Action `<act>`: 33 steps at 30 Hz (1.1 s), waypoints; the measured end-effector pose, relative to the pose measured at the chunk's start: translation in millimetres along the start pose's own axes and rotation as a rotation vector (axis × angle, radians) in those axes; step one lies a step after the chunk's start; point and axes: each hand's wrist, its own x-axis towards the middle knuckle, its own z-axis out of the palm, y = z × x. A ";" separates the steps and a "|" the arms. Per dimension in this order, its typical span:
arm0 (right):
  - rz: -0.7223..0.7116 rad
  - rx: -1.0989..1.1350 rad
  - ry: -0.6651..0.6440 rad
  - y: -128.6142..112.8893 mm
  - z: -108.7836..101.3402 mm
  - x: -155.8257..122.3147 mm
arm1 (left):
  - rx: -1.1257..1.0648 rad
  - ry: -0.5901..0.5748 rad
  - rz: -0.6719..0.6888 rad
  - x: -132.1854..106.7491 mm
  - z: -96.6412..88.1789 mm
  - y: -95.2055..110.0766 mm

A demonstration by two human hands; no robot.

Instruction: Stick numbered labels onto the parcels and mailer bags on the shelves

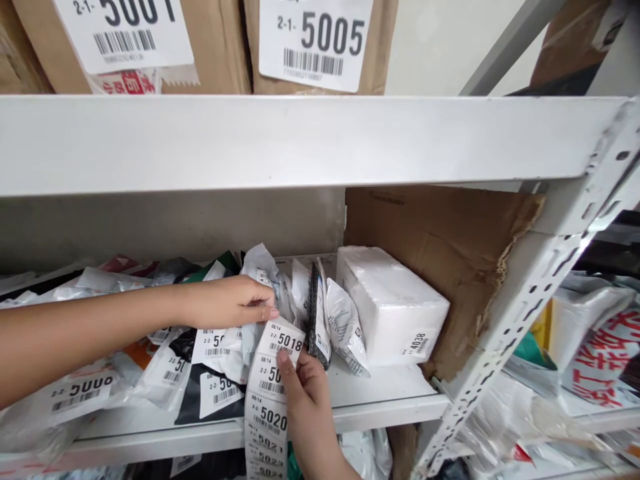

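Observation:
A long strip of white number labels (270, 417) hangs down in front of the shelf, with 5018 at its top and 5020 lower down. My right hand (307, 390) pinches the strip near its upper end, thumb in front. Just above the top label, my left hand (245, 300) is closed, fingers curled against the grey-white plastic mailer (261, 260); whether it grips the mailer or the strip's top edge, I cannot tell. Below my left wrist lie labelled mailers, among them a black bag (187, 403) and a clear-wrapped parcel (83, 397) marked 5008.
A white foam box (393, 307) labelled 4038 stands right of several upright mailers (345, 327). Behind it leans a brown cardboard sheet (435, 253). The upper shelf beam (300, 143) crosses overhead, under cartons (220, 47). A slotted metal post (520, 320) borders the right side.

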 end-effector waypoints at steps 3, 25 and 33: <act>-0.052 0.036 -0.025 0.5 6.8 -0.3 | -0.009 0.030 -0.002 2.2 -1.4 2.4; 0.086 0.231 0.033 -4.4 30.7 13.1 | 0.098 0.062 0.086 2.8 11.0 0.5; 0.153 0.178 -0.021 -9.5 24.6 9.9 | 0.334 0.088 0.021 4.6 20.2 -0.2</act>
